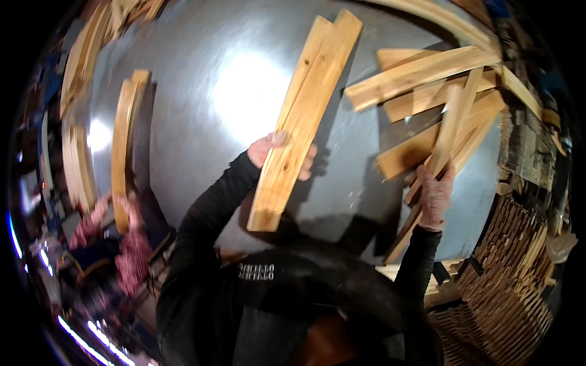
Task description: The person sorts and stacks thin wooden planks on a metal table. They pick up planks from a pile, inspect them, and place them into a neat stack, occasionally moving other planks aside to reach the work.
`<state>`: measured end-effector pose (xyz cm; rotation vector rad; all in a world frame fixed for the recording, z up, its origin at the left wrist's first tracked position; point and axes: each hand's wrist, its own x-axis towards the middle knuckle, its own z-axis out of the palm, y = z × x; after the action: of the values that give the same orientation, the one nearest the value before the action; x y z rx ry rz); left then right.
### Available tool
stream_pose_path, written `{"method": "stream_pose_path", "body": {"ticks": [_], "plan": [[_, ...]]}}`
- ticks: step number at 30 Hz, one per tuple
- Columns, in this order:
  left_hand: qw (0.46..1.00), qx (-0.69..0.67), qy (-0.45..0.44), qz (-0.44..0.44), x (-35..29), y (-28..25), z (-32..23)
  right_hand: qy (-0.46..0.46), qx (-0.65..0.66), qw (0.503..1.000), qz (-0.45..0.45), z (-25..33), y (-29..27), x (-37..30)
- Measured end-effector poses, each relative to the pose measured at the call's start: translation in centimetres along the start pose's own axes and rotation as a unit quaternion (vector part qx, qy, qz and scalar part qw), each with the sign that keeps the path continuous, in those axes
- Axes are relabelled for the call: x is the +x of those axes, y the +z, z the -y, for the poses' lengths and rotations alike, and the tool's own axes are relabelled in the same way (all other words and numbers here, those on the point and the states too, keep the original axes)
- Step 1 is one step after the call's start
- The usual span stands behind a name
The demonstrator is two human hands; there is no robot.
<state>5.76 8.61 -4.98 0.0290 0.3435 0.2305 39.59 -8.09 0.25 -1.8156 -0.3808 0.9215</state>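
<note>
In my left hand (267, 148) is a pair of long pale wooden boards (317, 91), one overlapping the other lengthwise. My thumb lies on top and my fingertips show past the far edge. The boards slant up and away over the grey metal table (189, 116). To the right, my gloved right hand (436, 198) is closed around the near end of a narrow wooden board (450, 125). That board leans across a loose, crossed pile of boards (421, 73). Part of the grip is hidden by the back of this hand.
At the left, a co-worker in pinkish sleeves (131, 256) holds an upright-looking pair of boards (124, 122). Beside them stands a stack of boards (78, 165). A large stack of thin wood pieces (506, 262) fills the lower right, beyond the table's edge.
</note>
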Motion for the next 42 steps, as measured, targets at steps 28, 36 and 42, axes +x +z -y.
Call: {"method": "stream_pose_path", "body": {"ticks": [28,36,42], "plan": [[0.356,0.809,0.100,-0.456,10.5,6.2,-2.2,-0.141,0.215,0.960,0.106,2.3,4.2,-9.8],[0.431,0.814,0.023,-0.389,6.9,6.5,0.1,-0.131,0.248,0.949,0.145,1.0,3.3,-7.9],[0.907,0.410,-0.015,-0.098,-13.5,-2.8,6.2,-0.148,0.314,0.898,0.271,0.5,9.2,-5.5]]}}
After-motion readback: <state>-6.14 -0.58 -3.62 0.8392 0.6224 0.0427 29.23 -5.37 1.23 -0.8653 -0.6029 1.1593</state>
